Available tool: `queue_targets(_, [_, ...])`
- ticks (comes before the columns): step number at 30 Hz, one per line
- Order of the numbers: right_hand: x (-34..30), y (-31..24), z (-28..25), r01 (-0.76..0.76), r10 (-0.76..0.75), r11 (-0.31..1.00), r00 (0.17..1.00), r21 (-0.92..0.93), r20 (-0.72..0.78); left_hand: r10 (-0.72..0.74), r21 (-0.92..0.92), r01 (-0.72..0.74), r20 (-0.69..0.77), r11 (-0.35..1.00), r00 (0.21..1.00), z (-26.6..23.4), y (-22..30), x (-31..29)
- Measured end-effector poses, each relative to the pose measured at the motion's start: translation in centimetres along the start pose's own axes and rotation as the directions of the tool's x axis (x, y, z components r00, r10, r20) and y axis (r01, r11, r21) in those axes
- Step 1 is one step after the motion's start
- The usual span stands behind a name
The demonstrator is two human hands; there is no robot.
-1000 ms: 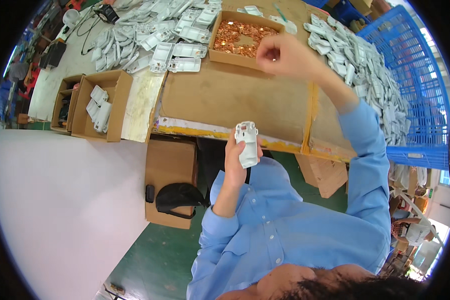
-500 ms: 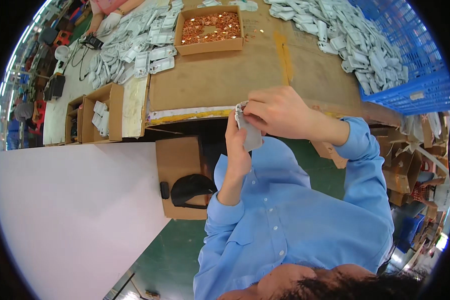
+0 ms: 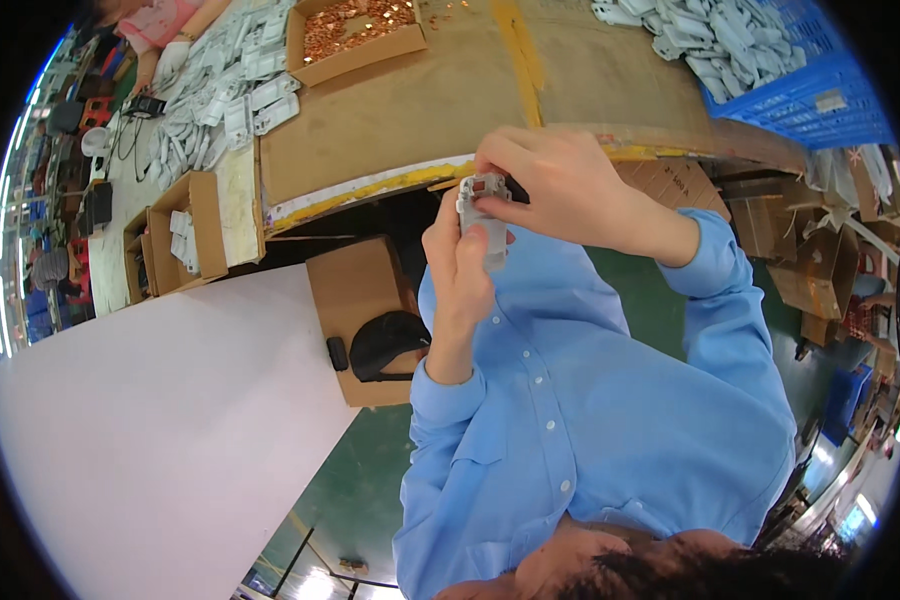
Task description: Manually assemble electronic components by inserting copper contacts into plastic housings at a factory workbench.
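A pale grey-white plastic housing (image 3: 490, 248), long with a rounded lower end, is held upright just off the table's near edge. My left hand (image 3: 458, 265) is closed around it from the left, the thumb lying along its face. My right hand (image 3: 565, 185) bends over the housing's upper end, with the thumb and fingers against its open, moulded section. A small copper-coloured spot shows there. Whether my right fingers pinch a small part is hidden. Beyond my hands, a cardboard tray (image 3: 358, 58) holds many small copper pieces.
Similar housings (image 3: 240, 75) lie heaped at the far left, and more fill a blue crate (image 3: 820, 105) at right. A small carton (image 3: 205, 225) of white parts stands left. A co-worker's gloved hand (image 3: 173, 62) is at far left. A white board (image 3: 160, 420) lies lower left.
The view has shifted, so table and tray sit higher and further left. The housing now turns its moulded face more toward me, and my right thumb lies across it.
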State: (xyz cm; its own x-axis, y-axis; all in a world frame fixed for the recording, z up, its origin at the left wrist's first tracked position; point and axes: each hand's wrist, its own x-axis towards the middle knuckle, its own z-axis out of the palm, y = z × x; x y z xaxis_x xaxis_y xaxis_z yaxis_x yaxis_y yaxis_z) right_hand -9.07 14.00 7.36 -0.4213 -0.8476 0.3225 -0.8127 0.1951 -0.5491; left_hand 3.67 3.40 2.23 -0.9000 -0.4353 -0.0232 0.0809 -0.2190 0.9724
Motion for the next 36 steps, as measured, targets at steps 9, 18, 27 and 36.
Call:
queue_targets(9, [-1.4, 0.6, 0.0, -0.038, 0.038, 0.999, 0.999, 0.009, 0.004, -0.068, -0.014, 0.067, -0.033, 0.998, 0.997, 1.1, -0.6, 0.2])
queue_targets(18, [-0.6, 1.2, 0.0, -0.190, 0.182, 0.942, 0.982, 0.276, 0.052, -0.055, 0.139, 0.056, -0.008, 0.989, 0.998, 1.1, -0.5, 0.7])
queue_targets(27, [0.1, 0.7, -0.5, -0.329, 0.304, 0.889, 0.944, 0.317, 0.127, -0.016, 0.236, 0.012, 0.017, 0.972, 1.000, 0.9, -0.1, 0.8])
queue_targets(36, [0.0, 0.7, -1.3, -0.264, 0.242, 0.914, 0.964, 0.309, 0.108, -0.052, 0.241, 0.043, 0.031, 0.970, 0.998, 0.5, 0.7, 0.7])
